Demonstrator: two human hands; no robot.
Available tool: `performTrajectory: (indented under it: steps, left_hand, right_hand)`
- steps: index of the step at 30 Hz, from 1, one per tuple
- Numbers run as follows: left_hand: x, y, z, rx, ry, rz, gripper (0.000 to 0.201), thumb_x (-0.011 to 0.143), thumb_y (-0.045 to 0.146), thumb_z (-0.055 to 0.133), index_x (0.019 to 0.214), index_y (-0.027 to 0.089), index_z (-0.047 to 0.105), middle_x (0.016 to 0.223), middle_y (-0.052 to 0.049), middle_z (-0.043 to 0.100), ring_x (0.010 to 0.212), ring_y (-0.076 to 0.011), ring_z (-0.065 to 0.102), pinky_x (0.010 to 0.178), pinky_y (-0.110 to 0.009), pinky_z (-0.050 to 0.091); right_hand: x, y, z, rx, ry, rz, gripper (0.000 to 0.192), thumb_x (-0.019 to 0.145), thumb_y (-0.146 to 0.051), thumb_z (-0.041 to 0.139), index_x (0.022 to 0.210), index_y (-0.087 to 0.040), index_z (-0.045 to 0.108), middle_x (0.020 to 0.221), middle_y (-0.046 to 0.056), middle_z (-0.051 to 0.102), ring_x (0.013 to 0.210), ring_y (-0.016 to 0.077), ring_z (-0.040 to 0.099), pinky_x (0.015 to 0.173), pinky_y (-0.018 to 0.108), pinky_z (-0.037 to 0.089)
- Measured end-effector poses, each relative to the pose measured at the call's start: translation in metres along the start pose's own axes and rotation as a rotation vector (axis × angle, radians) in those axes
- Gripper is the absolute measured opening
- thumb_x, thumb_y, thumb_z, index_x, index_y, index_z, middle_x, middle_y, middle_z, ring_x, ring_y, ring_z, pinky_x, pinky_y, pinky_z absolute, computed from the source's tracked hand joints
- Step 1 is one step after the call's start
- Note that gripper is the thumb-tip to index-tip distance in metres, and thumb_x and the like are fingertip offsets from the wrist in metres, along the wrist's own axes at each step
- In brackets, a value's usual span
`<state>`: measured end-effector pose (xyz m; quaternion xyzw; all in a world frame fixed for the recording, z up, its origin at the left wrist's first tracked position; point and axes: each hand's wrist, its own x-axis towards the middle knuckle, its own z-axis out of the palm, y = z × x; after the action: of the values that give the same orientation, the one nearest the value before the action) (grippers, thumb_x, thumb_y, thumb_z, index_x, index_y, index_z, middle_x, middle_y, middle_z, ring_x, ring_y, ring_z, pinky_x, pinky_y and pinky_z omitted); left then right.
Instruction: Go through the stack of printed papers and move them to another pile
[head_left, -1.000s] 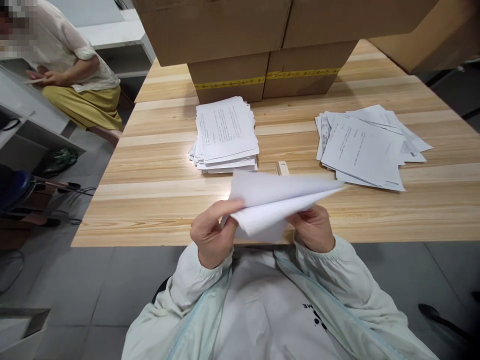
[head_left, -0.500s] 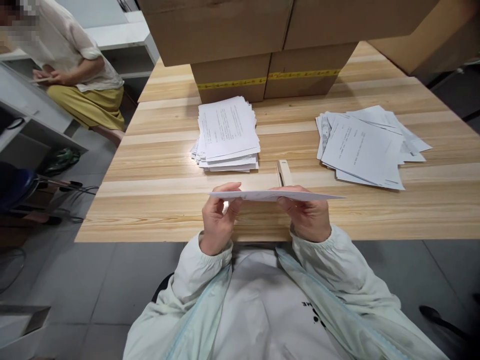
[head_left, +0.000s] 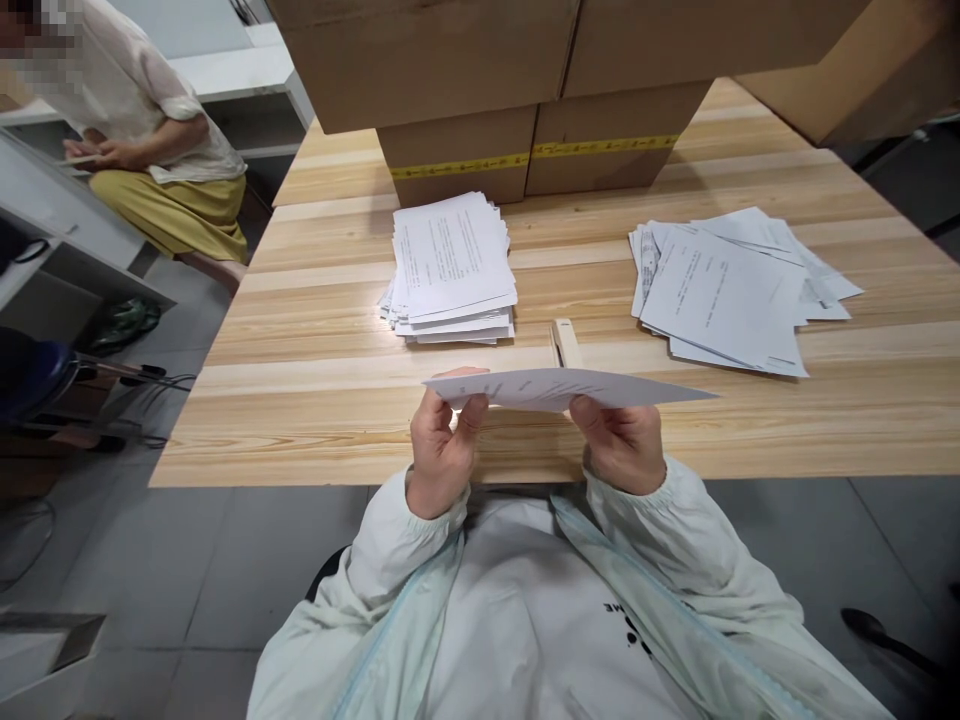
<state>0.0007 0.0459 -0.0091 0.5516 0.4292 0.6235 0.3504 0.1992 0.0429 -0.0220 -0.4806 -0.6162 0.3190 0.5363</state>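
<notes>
Between both hands, a printed paper [head_left: 540, 388] is held up near the table's front edge, its face tipped slightly toward me. I cannot tell if it is one sheet or several. My left hand [head_left: 444, 440] pinches its left part, thumb on the near face. My right hand [head_left: 624, 442] grips it right of the middle, its fingers hidden behind. Just beyond the paper lies a cream stapler [head_left: 568, 345], its near end covered. A thick stack of printed papers [head_left: 454, 255] sits farther off to the left, and a looser, fanned pile of papers [head_left: 720, 290] to the right.
Large cardboard boxes [head_left: 457, 150] with yellow tape stand stacked at the table's [head_left: 300, 400] back. Another cardboard box [head_left: 870, 90] is at the far right. A person [head_left: 165, 150] sits at the left by white shelving [head_left: 225, 75], holding something flat.
The held paper has tilted so more of its printed face shows, and its right end reaches slightly farther right. Both hands keep their grip; the piles and stapler stay put.
</notes>
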Motion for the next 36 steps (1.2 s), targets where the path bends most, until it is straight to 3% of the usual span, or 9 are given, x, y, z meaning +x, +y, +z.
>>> performTrajectory:
  steps: [3, 5, 8, 11, 15, 19, 22, 27, 36]
  left_hand:
    - [-0.008, 0.016, 0.002, -0.023, -0.043, -0.076, 0.023, 0.095, 0.034, 0.065, 0.115, 0.022, 0.066, 0.092, -0.003, 0.073, 0.081, -0.0134, 0.068, 0.075, -0.024, 0.055]
    - [-0.018, 0.021, 0.007, -0.066, -0.112, -0.205, 0.046, 0.095, 0.033, 0.064, 0.139, 0.025, 0.052, 0.088, -0.002, 0.072, 0.069, -0.0113, 0.065, 0.062, -0.021, 0.052]
    - [-0.035, 0.017, 0.018, -0.073, -0.264, -0.392, 0.075, 0.096, 0.030, 0.059, 0.161, 0.027, 0.021, 0.081, 0.001, 0.070, 0.058, -0.0107, 0.059, 0.052, -0.020, 0.045]
    - [-0.047, 0.005, 0.029, 0.064, -0.411, -0.446, 0.081, 0.094, 0.022, 0.055, 0.164, 0.024, 0.014, 0.073, 0.003, 0.064, 0.055, -0.0119, 0.053, 0.052, -0.022, 0.043]
    - [-0.049, -0.006, 0.039, 0.290, -0.484, -0.316, 0.081, 0.087, 0.011, 0.051, 0.162, 0.021, 0.023, 0.060, 0.007, 0.053, 0.048, -0.0134, 0.044, 0.049, -0.024, 0.037]
    - [-0.044, -0.008, 0.049, 0.383, -0.574, -0.206, 0.058, 0.083, 0.008, 0.049, 0.139, 0.022, 0.057, 0.061, 0.005, 0.056, 0.051, -0.0147, 0.048, 0.056, -0.028, 0.041]
    - [-0.041, -0.004, 0.057, 0.356, -0.632, -0.366, 0.040, 0.083, 0.008, 0.047, 0.114, 0.019, 0.069, 0.059, 0.005, 0.051, 0.051, -0.0137, 0.051, 0.055, -0.027, 0.043]
    - [-0.044, 0.005, 0.063, 0.160, -0.675, -0.747, 0.036, 0.083, 0.011, 0.048, 0.113, 0.017, 0.067, 0.054, 0.010, 0.038, 0.039, -0.0111, 0.050, 0.043, -0.023, 0.039]
    - [-0.049, 0.009, 0.060, 0.166, -0.626, -0.650, 0.028, 0.086, 0.015, 0.048, 0.106, 0.016, 0.068, 0.054, 0.010, 0.037, 0.043, -0.0087, 0.048, 0.048, -0.022, 0.038]
  right_hand:
    - [-0.010, -0.017, -0.023, -0.102, 0.010, -0.002, 0.028, 0.097, -0.045, 0.058, 0.094, -0.027, 0.079, 0.084, 0.004, 0.077, 0.080, 0.0236, 0.072, 0.079, 0.036, 0.057]
    - [-0.016, -0.023, -0.044, -0.164, -0.046, 0.070, 0.033, 0.095, -0.049, 0.061, 0.080, -0.025, 0.078, 0.072, 0.004, 0.073, 0.069, 0.0215, 0.068, 0.070, 0.033, 0.056]
    - [-0.026, -0.019, -0.071, -0.185, -0.233, 0.351, 0.049, 0.089, -0.061, 0.063, 0.064, -0.021, 0.071, 0.061, 0.003, 0.068, 0.057, 0.0184, 0.061, 0.053, 0.029, 0.050]
    - [-0.043, -0.004, -0.081, -0.018, -0.314, 0.667, 0.056, 0.083, -0.070, 0.065, 0.073, -0.016, 0.076, 0.072, 0.006, 0.075, 0.066, 0.0223, 0.068, 0.058, 0.031, 0.056]
    - [-0.066, 0.014, -0.084, 0.185, -0.157, 0.879, 0.057, 0.073, -0.069, 0.076, 0.086, -0.014, 0.080, 0.079, 0.010, 0.078, 0.072, 0.0246, 0.073, 0.065, 0.035, 0.061]
    - [-0.072, 0.022, -0.100, 0.194, -0.047, 0.950, 0.052, 0.069, -0.066, 0.081, 0.084, -0.016, 0.081, 0.078, 0.009, 0.079, 0.067, 0.0230, 0.073, 0.063, 0.034, 0.061]
    - [-0.069, 0.024, -0.116, 0.141, -0.075, 0.981, 0.050, 0.071, -0.065, 0.080, 0.082, -0.017, 0.081, 0.078, 0.009, 0.079, 0.067, 0.0217, 0.072, 0.059, 0.031, 0.059]
    - [-0.066, 0.022, -0.128, 0.119, -0.173, 0.969, 0.053, 0.072, -0.067, 0.078, 0.081, -0.015, 0.080, 0.080, 0.009, 0.079, 0.068, 0.0214, 0.071, 0.058, 0.030, 0.057]
    - [-0.063, 0.019, -0.125, 0.144, -0.191, 0.955, 0.051, 0.075, -0.066, 0.077, 0.082, -0.016, 0.079, 0.079, 0.008, 0.078, 0.070, 0.0201, 0.070, 0.060, 0.028, 0.055]
